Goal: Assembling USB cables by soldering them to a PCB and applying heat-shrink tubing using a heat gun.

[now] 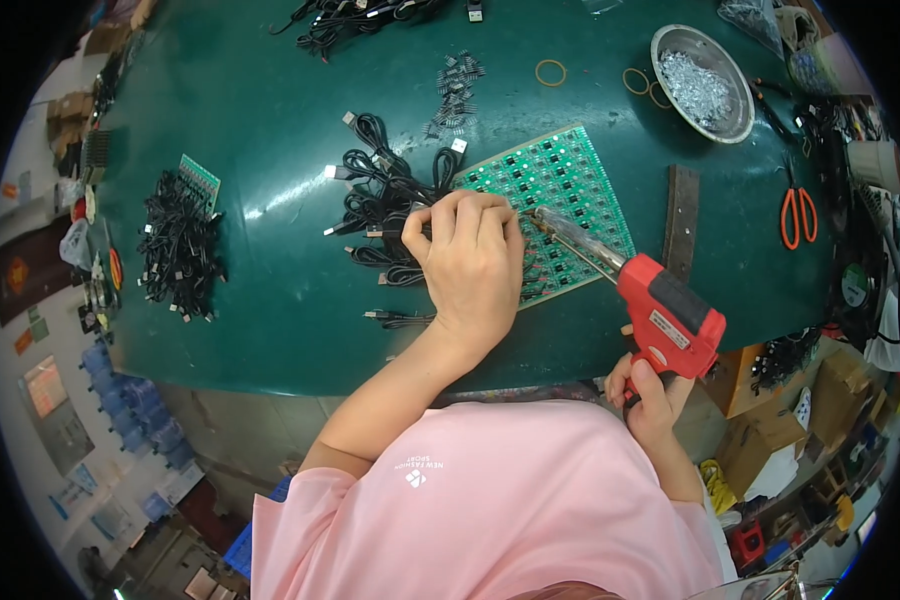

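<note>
My right hand is wrapped round the grip of a red soldering gun with a black top. The gun's long metal tip reaches up and left to a green circuit board panel covered with rows of small parts. Bent over the panel's left side, close to the tip, is my left hand, its fingers curled together. The fingertips and whatever they grip are hidden beneath it. Black USB cables lie bundled to the left of this hand, and some thin wires show on the panel's lower part.
Left on the green table lies another cable bundle with a small green board. Small black parts lie beyond the panel. To the right are a metal bowl of clear pieces, a dark bar and orange-handled scissors.
</note>
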Tool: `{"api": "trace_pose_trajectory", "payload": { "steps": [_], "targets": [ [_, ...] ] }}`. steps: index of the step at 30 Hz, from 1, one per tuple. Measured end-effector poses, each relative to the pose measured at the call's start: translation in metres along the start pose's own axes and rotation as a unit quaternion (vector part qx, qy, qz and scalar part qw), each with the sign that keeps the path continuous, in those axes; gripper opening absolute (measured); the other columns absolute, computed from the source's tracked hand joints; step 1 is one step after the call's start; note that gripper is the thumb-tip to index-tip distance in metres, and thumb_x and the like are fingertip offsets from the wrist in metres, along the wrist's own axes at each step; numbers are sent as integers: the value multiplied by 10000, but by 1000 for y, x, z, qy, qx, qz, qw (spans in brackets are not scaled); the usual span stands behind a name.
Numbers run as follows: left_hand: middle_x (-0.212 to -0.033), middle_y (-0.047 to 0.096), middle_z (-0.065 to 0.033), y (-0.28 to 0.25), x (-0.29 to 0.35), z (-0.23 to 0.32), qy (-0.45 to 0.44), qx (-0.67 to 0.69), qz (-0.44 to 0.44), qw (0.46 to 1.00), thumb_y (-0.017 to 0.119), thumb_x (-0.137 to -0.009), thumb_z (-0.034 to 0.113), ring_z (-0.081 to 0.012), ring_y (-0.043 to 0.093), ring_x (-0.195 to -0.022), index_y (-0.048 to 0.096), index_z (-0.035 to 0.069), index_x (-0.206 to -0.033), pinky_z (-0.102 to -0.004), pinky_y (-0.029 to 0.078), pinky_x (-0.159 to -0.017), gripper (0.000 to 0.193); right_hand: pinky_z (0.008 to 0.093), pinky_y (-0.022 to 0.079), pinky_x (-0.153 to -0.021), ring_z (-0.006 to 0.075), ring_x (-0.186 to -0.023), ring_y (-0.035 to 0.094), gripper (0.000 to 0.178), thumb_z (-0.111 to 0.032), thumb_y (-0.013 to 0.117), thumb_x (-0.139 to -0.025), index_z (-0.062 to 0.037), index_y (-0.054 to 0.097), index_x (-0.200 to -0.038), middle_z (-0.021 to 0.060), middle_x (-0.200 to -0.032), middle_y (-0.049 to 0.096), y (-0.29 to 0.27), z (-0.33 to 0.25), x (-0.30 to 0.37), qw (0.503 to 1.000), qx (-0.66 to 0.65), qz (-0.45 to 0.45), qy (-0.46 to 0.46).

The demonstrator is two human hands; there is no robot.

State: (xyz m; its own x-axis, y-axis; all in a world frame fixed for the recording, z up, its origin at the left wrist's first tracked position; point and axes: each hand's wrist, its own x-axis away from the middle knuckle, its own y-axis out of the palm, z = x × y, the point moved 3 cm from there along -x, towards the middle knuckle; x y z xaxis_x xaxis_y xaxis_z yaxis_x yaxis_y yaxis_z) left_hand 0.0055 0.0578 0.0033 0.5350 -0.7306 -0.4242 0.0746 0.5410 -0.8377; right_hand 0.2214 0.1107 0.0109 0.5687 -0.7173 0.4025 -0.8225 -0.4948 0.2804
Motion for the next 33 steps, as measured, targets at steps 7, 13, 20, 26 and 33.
{"api": "trace_pose_trajectory", "payload": {
  "steps": [7, 13, 20, 26, 33],
  "targets": [
    [-908, 590, -27, -2, -1, 1, 3, 12, -5, 1000, 702, -716, 40, -221, 553, -943, 597, 56, -811, -422, 313, -867, 143, 259, 397, -425, 123, -435, 467, 307, -128, 545, -893, 70, 462, -1113, 94, -584, 536, -1, 2, -1, 999, 26, -20, -7],
    [-898, 587, -32, -1, -1, 1, -6, 8, -7, 1000, 703, -712, 39, -223, 553, -936, 598, 51, -822, -421, 314, -864, 153, 240, 396, -428, 104, -466, 504, 240, -98, 578, -873, 63, 519, -1040, 82, -614, 569, 1, 0, -2, 1000, 2, -16, 0],
    [-899, 596, -27, 2, 0, 1, -8, -2, 2, 1000, 707, -716, 37, -215, 558, -922, 595, 59, -821, -413, 305, -865, 155, 274, 408, -426, 135, -409, 440, 315, -173, 543, -887, 53, 438, -1080, 101, -554, 506, 0, 1, -2, 998, 61, -22, 7],
    [-882, 568, -34, 3, 1, 2, -4, -7, 3, 1000, 699, -700, 31, -216, 548, -916, 587, 54, -820, -421, 315, -855, 166, 241, 403, -430, 105, -469, 507, 288, -119, 607, -861, 65, 507, -1058, 65, -608, 553, 3, -8, 1, 1000, 18, 8, -4],
    [-881, 565, -34, 1, 0, 1, -5, -8, -4, 1000, 696, -706, 38, -217, 544, -920, 589, 55, -820, -423, 312, -857, 158, 300, 414, -458, 144, -428, 434, 425, -170, 499, -926, 49, 361, -1262, 116, -597, 514, -3, -7, 0, 997, 57, -47, -20]
  ]
}}
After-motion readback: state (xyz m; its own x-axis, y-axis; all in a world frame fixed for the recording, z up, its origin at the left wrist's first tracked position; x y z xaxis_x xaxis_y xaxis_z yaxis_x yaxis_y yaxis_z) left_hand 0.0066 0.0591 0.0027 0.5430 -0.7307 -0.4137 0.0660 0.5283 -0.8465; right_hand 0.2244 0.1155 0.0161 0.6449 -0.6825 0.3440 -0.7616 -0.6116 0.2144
